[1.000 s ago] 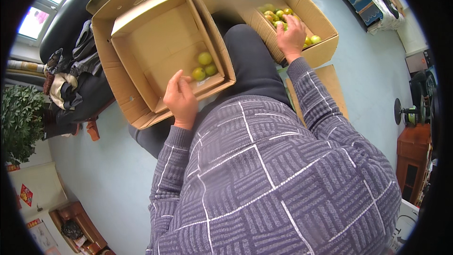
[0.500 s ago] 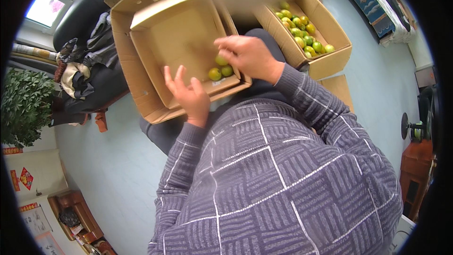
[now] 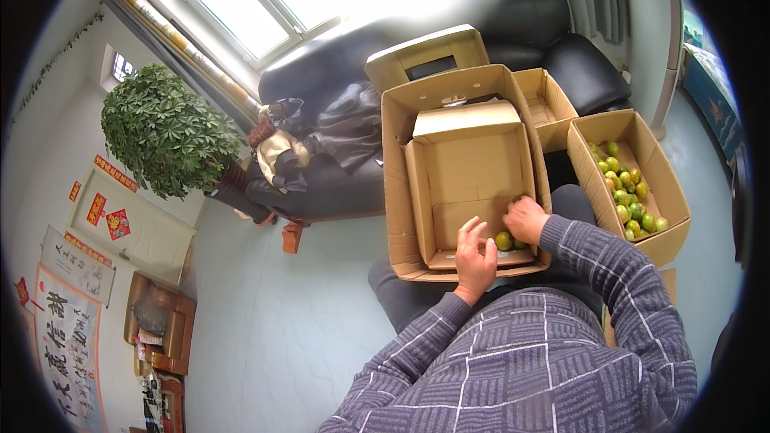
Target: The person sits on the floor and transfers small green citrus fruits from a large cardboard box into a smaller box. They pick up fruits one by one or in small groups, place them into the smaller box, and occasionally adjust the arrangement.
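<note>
A brown cardboard inner box sits inside a larger cardboard box in front of me. Two green-yellow tomatoes are plain in its near right corner, the clearer tomato lying between my hands. My right hand reaches down over them with its fingers curled; what its fingertips hold, if anything, is hidden. Beside the near wall, my left hand is open, fingers apart and holding nothing. On the right, another cardboard box contains many green and orange tomatoes.
A smaller cardboard box stands behind, between the two large ones. Beyond them is a black sofa with clothes on it. A leafy plant stands to the left, and pale floor spreads below.
The view has tilted up, showing more of the sofa and window. My right hand has dropped lower onto the tomatoes in the corner, covering part of them. My left hand stays open nearby.
</note>
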`<state>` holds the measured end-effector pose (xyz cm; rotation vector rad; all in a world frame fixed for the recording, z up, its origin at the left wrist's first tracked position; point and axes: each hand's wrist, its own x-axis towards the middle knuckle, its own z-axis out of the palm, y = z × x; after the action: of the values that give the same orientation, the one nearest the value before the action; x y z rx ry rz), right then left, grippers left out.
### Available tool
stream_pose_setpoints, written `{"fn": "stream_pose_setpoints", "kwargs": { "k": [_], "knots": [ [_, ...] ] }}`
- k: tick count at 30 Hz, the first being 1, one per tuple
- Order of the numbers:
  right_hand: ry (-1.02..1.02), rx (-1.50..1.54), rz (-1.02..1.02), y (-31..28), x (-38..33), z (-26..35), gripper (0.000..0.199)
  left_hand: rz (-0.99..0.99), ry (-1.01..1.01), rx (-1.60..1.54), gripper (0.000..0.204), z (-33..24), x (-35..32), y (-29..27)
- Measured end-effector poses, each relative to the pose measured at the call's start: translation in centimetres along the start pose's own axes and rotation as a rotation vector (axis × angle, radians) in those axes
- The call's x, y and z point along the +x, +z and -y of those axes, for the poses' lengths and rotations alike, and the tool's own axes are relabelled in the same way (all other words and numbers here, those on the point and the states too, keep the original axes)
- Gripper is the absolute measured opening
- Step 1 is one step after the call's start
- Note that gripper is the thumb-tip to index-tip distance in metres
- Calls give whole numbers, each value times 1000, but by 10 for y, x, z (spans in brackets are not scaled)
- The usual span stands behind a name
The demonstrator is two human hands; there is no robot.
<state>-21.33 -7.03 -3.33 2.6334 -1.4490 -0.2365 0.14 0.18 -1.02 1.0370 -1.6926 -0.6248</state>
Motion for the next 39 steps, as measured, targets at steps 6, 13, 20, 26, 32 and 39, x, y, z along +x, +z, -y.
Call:
{"fn": "stream_pose_setpoints", "kwargs": {
  "k": [6,13,20,26,32,39],
  "knots": [
    [31,197,-238,-47,-23,8,20,19,-33,-41,42,-3,1,0],
    [181,726,-605,-92,-83,69,51,262,-173,-201,57,2,8,1],
    [196,857,-601,-80,-92,81,62,423,-185,-140,37,10,10,-4],
    [191,811,-592,-72,-92,79,65,435,-203,-70,28,2,8,-4],
    [180,773,-547,-72,-94,77,70,409,-209,-192,27,-6,7,-4],
    [193,736,-528,-66,-93,79,78,486,-216,-191,27,-6,11,-6]
  ]
}}
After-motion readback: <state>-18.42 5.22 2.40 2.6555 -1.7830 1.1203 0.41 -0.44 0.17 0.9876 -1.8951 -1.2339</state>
